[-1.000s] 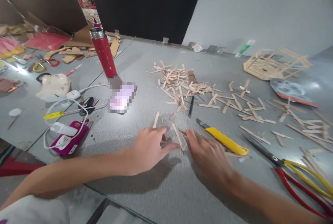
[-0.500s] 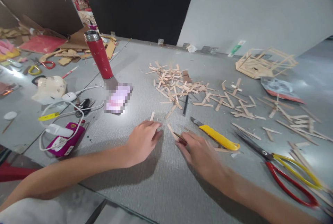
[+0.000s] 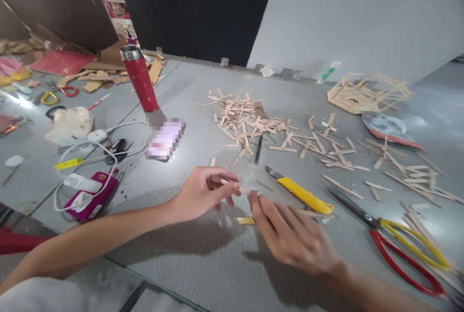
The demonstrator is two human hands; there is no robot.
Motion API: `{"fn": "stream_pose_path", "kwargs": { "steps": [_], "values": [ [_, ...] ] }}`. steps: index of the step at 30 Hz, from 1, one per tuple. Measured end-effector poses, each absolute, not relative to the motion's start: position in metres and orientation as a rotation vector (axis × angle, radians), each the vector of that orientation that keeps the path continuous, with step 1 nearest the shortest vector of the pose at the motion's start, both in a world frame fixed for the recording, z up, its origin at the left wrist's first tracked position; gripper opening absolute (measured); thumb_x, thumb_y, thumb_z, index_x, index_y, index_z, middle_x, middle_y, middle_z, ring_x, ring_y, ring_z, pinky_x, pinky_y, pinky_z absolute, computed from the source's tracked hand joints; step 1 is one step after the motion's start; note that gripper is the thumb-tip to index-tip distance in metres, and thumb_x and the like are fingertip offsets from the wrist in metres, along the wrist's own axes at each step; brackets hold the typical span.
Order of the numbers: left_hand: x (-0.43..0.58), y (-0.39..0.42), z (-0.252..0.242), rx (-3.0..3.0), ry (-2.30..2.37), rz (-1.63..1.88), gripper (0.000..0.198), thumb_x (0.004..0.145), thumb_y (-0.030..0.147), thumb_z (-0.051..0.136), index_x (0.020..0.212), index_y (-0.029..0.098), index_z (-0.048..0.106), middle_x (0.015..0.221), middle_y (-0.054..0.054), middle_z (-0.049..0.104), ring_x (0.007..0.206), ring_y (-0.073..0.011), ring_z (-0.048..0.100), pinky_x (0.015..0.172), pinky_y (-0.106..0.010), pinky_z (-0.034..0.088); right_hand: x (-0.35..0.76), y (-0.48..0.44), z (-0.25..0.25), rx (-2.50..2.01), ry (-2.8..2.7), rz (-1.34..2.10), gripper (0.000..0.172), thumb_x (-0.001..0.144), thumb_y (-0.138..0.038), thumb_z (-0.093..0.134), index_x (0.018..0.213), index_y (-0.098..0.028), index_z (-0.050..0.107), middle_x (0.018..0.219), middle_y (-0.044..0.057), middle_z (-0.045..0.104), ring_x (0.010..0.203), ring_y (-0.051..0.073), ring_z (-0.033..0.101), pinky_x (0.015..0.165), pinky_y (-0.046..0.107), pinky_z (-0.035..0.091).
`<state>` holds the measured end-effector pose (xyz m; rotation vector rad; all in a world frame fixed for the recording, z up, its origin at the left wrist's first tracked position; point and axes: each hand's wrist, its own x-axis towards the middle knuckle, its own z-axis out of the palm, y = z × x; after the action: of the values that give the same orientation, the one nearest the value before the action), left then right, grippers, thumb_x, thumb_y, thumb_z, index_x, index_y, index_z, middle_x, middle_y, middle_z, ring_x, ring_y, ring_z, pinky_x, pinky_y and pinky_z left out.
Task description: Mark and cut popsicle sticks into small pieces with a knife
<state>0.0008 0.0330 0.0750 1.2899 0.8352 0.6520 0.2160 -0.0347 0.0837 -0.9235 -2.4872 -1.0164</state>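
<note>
A thin wooden stick (image 3: pixel 244 190) spans the gap between my two hands, off the table. My left hand (image 3: pixel 203 191) pinches its left end between thumb and fingers. At its right end, the fingertips of my right hand (image 3: pixel 290 230) are closed on it. A flat yellowish strip (image 3: pixel 246 220) sticks out from beneath my right hand; its other end is hidden. A yellow utility knife (image 3: pixel 304 195) lies just beyond my right hand, blade out. Another small stick (image 3: pixel 212 162) lies behind my left hand.
Beyond the hands is a heap of wooden sticks (image 3: pixel 239 114). Large scissors (image 3: pixel 377 222) and a stick frame (image 3: pixel 362 97) are at right. A red bottle (image 3: pixel 140 80), a phone (image 3: pixel 166 139) and a purple power adapter (image 3: pixel 96 196) with white cable stand or lie left.
My right hand has lifted the wooden stick from the table, and my left hand has come over to grip its other end. The yellowish strip now shows under my right hand.
</note>
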Motion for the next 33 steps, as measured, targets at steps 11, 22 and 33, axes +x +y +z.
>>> {"fn": "stream_pose_path", "kwargs": {
  "steps": [11, 22, 33],
  "values": [
    [-0.006, 0.029, 0.093, 1.380, 0.723, 0.834, 0.021, 0.090, 0.033, 0.075, 0.092, 0.012, 0.072, 0.072, -0.002, 0.070, 0.062, -0.0098, 0.065, 0.061, -0.021, 0.056, 0.222, -0.038, 0.088, -1.186, -2.228, -0.641, 0.025, 0.096, -0.014, 0.066, 0.121, -0.012, 0.066, 0.103, 0.007, 0.076, 0.075, 0.012, 0.070, 0.069, 0.026, 0.047],
    [-0.008, 0.038, 0.085, 1.382, 0.858, 0.577, 0.020, 0.090, 0.033, 0.071, 0.094, 0.013, 0.073, 0.071, -0.001, 0.068, 0.060, -0.0103, 0.061, 0.051, -0.019, 0.044, 0.228, -0.040, 0.081, -1.105, -2.335, -0.593, 0.028, 0.096, 0.000, 0.053, 0.121, -0.009, 0.062, 0.105, 0.011, 0.074, 0.083, 0.017, 0.072, 0.073, 0.028, 0.052],
    [-0.010, 0.057, 0.051, 1.944, 1.023, 0.362, 0.011, 0.090, 0.016, 0.067, 0.087, 0.017, 0.077, 0.079, -0.003, 0.072, 0.068, -0.0145, 0.062, 0.068, -0.027, 0.049, 0.230, -0.025, 0.070, -1.551, -2.804, 0.141, 0.037, 0.088, 0.007, 0.044, 0.108, -0.019, 0.061, 0.086, 0.001, 0.071, 0.071, 0.020, 0.071, 0.056, 0.031, 0.038]
  ]
}}
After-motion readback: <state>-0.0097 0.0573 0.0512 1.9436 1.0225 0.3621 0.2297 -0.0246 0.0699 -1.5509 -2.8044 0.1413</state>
